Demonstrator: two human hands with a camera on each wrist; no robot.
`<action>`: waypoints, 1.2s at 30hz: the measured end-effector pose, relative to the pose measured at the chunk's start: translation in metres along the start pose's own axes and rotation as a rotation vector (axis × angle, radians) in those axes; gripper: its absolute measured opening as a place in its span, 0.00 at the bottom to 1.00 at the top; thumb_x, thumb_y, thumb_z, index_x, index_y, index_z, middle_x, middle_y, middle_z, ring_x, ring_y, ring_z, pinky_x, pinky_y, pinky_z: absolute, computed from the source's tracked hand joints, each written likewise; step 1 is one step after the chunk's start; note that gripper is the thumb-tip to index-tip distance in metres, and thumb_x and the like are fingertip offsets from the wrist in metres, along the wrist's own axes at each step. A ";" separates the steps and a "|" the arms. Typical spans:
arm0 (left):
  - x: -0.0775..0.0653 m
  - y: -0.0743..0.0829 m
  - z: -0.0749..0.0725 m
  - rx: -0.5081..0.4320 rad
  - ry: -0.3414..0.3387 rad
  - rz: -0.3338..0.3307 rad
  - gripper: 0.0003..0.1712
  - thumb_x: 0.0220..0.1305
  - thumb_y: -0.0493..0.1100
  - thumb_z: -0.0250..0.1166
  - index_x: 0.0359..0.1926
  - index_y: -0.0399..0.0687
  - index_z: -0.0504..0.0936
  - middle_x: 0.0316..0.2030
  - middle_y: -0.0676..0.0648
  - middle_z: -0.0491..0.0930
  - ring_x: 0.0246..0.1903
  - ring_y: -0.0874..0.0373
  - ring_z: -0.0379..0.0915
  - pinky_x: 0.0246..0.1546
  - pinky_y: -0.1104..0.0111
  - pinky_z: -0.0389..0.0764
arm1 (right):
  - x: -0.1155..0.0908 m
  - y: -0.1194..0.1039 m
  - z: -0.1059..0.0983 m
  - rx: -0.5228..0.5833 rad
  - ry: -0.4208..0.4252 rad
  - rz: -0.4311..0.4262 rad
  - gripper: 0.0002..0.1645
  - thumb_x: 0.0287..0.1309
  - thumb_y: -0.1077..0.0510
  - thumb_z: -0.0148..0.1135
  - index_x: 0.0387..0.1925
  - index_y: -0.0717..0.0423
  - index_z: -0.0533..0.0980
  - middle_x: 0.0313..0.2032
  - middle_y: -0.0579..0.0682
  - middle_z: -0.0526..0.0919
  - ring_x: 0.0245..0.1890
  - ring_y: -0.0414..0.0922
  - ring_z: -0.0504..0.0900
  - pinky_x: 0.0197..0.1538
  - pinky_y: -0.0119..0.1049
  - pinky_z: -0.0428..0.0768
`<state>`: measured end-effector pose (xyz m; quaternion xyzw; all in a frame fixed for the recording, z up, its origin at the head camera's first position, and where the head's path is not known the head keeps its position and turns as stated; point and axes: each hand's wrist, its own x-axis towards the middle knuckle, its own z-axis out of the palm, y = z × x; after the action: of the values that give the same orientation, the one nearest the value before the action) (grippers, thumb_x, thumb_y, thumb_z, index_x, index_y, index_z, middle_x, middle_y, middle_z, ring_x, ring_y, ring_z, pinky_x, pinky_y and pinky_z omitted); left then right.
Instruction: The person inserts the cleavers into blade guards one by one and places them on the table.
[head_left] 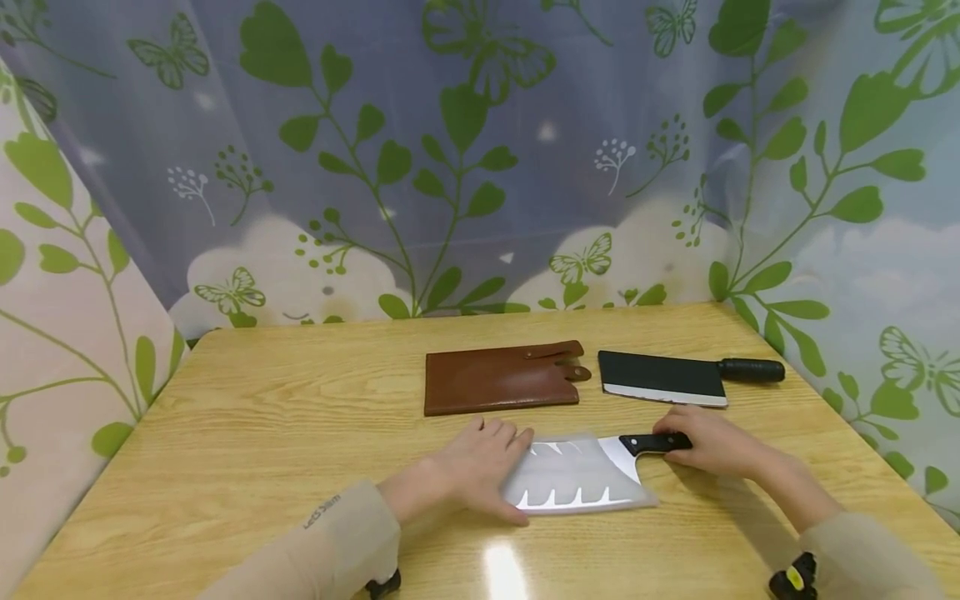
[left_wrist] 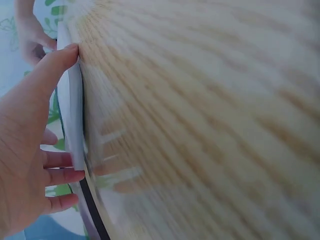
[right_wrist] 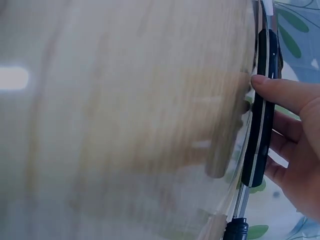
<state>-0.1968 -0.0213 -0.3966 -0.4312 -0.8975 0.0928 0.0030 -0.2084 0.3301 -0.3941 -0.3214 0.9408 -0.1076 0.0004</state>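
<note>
Cleaver (head_left: 619,455) in a cloudy cover (head_left: 573,473), flat on the table (head_left: 300,433).
From the left, we find dark lettering (head_left: 322,511) on a beige sleeve (head_left: 315,546), which we cannot read; the left hand (head_left: 476,471) grips the cover's end, thumb at the near edge; a brown case (head_left: 498,381) lies behind; silvery pointed marks line the cover's long sides; we see bare blade beside the riveted black handle (head_left: 642,443), pinched by the right hand (head_left: 716,442); behind lies a black chopper (head_left: 663,379), its edge bright.

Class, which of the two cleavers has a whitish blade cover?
The nearer cleaver, its black handle held in the right hand; the farther, dark-bladed cleaver lies uncovered.
</note>
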 end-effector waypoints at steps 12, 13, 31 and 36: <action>-0.002 -0.027 0.000 -0.018 0.049 -0.122 0.59 0.48 0.81 0.47 0.71 0.46 0.53 0.59 0.44 0.65 0.56 0.50 0.61 0.54 0.54 0.63 | -0.013 0.016 -0.015 0.053 0.108 0.155 0.19 0.56 0.51 0.63 0.42 0.62 0.78 0.36 0.49 0.76 0.36 0.47 0.76 0.38 0.44 0.76; -0.001 -0.033 0.000 -0.014 0.060 -0.147 0.59 0.48 0.80 0.48 0.70 0.45 0.54 0.59 0.44 0.65 0.57 0.49 0.61 0.54 0.53 0.62 | -0.015 0.020 -0.017 0.048 0.127 0.175 0.19 0.56 0.53 0.62 0.43 0.63 0.78 0.37 0.51 0.77 0.37 0.49 0.76 0.39 0.46 0.76; 0.017 -0.109 0.011 -0.049 0.074 -0.393 0.65 0.40 0.78 0.59 0.71 0.45 0.50 0.65 0.33 0.54 0.64 0.38 0.49 0.63 0.44 0.45 | -0.023 0.093 -0.036 -0.190 0.182 0.429 0.33 0.55 0.59 0.60 0.59 0.71 0.63 0.56 0.72 0.64 0.53 0.70 0.61 0.47 0.68 0.60; 0.021 -0.115 0.015 -0.054 0.005 -0.429 0.70 0.36 0.82 0.57 0.72 0.47 0.46 0.67 0.34 0.49 0.66 0.39 0.46 0.62 0.43 0.44 | -0.020 0.105 -0.033 -0.236 0.111 0.460 0.37 0.54 0.60 0.60 0.61 0.73 0.59 0.58 0.73 0.59 0.56 0.71 0.56 0.50 0.69 0.57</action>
<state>-0.3001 -0.0774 -0.3936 -0.2307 -0.9707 0.0651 0.0133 -0.2580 0.4293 -0.3844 -0.0906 0.9937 -0.0117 -0.0642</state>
